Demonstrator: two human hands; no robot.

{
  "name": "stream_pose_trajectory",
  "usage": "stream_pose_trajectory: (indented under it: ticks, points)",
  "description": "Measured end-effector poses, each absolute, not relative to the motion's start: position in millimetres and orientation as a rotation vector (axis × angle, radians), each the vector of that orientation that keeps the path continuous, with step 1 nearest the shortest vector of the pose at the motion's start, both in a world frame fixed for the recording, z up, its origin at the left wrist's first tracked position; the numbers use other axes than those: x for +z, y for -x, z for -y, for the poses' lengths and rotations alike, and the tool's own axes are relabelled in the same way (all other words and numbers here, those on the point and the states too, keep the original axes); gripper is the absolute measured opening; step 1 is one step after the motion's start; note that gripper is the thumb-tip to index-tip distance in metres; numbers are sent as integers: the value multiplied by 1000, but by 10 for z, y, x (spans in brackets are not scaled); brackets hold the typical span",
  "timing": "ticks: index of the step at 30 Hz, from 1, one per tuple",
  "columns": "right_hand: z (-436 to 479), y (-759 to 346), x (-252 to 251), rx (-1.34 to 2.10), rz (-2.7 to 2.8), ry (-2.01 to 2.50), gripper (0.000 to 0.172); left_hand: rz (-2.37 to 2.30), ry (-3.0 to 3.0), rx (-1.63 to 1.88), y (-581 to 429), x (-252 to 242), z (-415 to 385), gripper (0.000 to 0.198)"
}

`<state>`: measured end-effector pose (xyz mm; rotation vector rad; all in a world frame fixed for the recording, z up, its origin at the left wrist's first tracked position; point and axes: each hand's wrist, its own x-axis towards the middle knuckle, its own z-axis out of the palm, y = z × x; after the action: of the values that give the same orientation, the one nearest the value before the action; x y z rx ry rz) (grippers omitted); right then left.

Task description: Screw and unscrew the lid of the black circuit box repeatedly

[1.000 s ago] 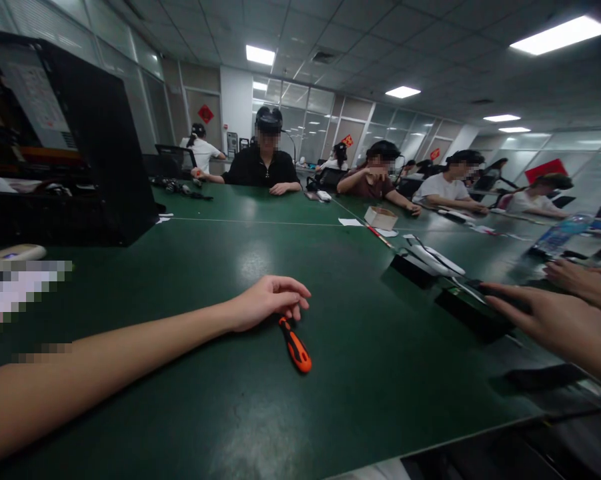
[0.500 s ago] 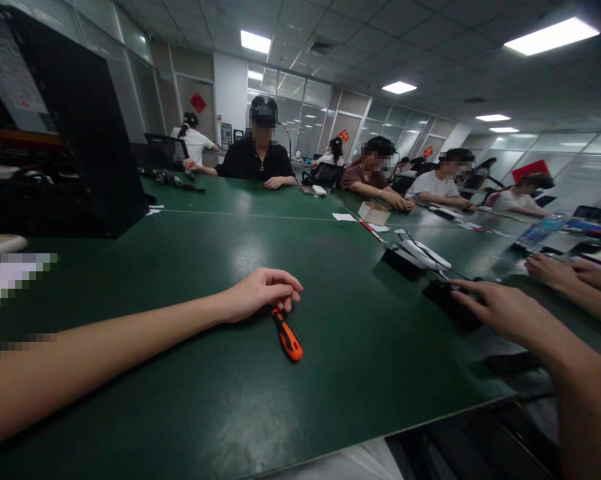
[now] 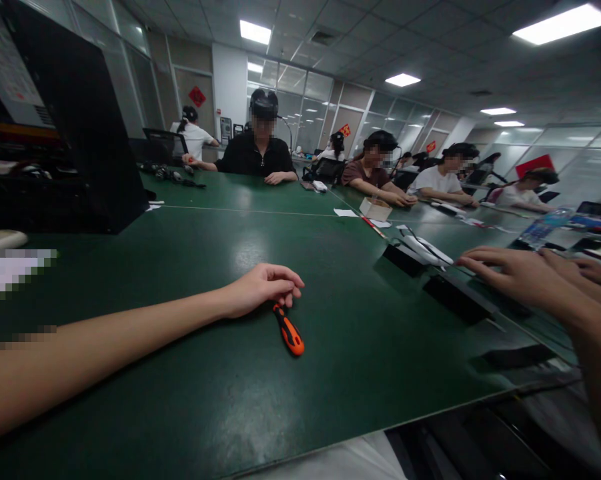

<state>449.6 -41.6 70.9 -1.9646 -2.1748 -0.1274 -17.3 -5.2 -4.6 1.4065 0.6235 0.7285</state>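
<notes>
My left hand (image 3: 264,291) rests on the green table, its fingers loosely curled. An orange-and-black screwdriver (image 3: 291,336) lies with its handle towards me; its shaft runs in under those fingers, hidden, so the grip itself is only partly visible. On the right, my right hand (image 3: 513,277) hovers with fingers stretched out and nothing seen in them. Below it to the left is a black box-like block (image 3: 455,299), apart from the fingers. A white device with black cables (image 3: 427,251) lies just beyond the fingertips.
An open black computer case (image 3: 97,143) stands at the left. A small open box (image 3: 375,209) and a white paper (image 3: 345,213) lie farther back. A plastic bottle (image 3: 545,227) is at the right. Several people sit around the table; one wears black (image 3: 255,157).
My right hand has lifted away from the black block and moved up and to the right. My left hand and the screwdriver stay in place; the view has shifted slightly.
</notes>
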Motion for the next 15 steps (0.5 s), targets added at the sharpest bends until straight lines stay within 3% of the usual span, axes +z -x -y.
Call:
stream_pose_trajectory:
  ticks: [7, 15]
  points:
    - [167, -4585, 312, -128, 2338, 1706, 45, -597, -1253, 735, 178, -50, 0, 17]
    - [94, -4768, 450, -304, 2078, 1675, 59, -589, -1240, 719, 186, -63, -16, 18]
